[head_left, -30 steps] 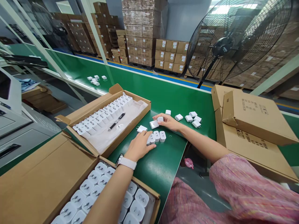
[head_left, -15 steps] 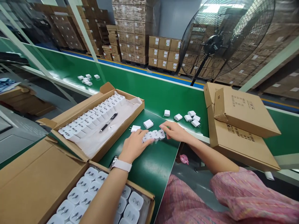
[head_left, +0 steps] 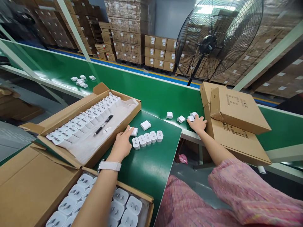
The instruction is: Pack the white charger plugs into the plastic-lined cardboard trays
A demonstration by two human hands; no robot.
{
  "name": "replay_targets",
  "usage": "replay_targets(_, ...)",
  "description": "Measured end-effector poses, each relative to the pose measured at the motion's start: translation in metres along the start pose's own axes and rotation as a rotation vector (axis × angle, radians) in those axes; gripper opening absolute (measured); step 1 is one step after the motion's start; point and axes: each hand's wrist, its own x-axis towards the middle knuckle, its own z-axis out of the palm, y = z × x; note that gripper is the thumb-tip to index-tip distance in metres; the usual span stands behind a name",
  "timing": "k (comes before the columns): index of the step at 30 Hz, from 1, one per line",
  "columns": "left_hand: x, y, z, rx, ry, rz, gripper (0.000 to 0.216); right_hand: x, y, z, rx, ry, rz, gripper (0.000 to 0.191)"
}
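My left hand (head_left: 121,145) is beside the long open carton, its fingertips closed on one end of a white plug charger (head_left: 134,131) lying on the green table. My right hand (head_left: 198,124) is stretched out to a small group of chargers, fingers spread, touching a white charger (head_left: 190,119). Between the hands, several chargers stand side by side in a row (head_left: 148,138), the faces toward me showing small slots. A single charger (head_left: 145,125) lies behind that row, its prongs pointing right.
The long carton (head_left: 133,114) holds rows of chargers and a black pen (head_left: 103,125). A second open carton (head_left: 149,201) of prong-up chargers sits in front. Loose chargers (head_left: 169,115) lie further back. Closed cartons (head_left: 239,110) are stacked at right, below a large fan (head_left: 208,44).
Both hands have left the row of chargers, which now stands free. My left hand moved left to a lying charger; my right hand moved right to the loose group. The view shifted slightly.
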Motion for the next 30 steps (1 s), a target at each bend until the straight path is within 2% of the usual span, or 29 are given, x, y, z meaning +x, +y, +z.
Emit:
replay_targets(3,-0.003,0.004,-0.002,0.034,0.012,0.012,0.062,-0.01,0.001,0.01,-0.003,0.079,0.016,0.08)
replay_targets(7,-0.005,0.009,-0.004,0.075,0.064,0.021,0.048,-0.017,0.009,0.011,-0.012,0.113,0.005,0.076)
replay_targets(11,-0.005,0.014,-0.004,0.084,0.078,-0.008,0.036,-0.02,0.016,0.005,0.001,0.124,-0.031,0.071)
replay_targets(15,-0.011,0.015,-0.01,0.079,0.12,-0.063,0.036,-0.029,0.006,-0.013,0.044,0.142,-0.116,0.065)
replay_targets(17,-0.016,0.012,-0.017,0.083,0.155,-0.072,0.038,-0.038,-0.007,-0.03,0.061,0.122,-0.258,0.058)
replay_targets(19,-0.019,0.007,-0.023,0.082,0.132,-0.041,0.04,-0.053,-0.026,-0.051,0.043,0.061,-0.532,0.049)
replay_targets(22,-0.021,0.001,-0.028,0.056,-0.005,0.06,0.042,-0.082,-0.063,-0.085,-0.086,-0.064,-0.995,0.038)
replay_targets(24,-0.022,-0.002,-0.028,0.046,-0.078,0.121,0.04,-0.1,-0.09,-0.1,-0.185,-0.116,-1.18,0.036)
replay_targets(27,-0.023,-0.003,-0.027,0.109,-0.116,0.152,0.045,-0.113,-0.123,-0.102,-0.207,-0.132,-1.364,0.039)
replay_targets(30,-0.028,-0.005,-0.031,0.214,-0.115,0.105,0.051,-0.113,-0.143,-0.084,-0.07,-0.155,-1.507,0.045)
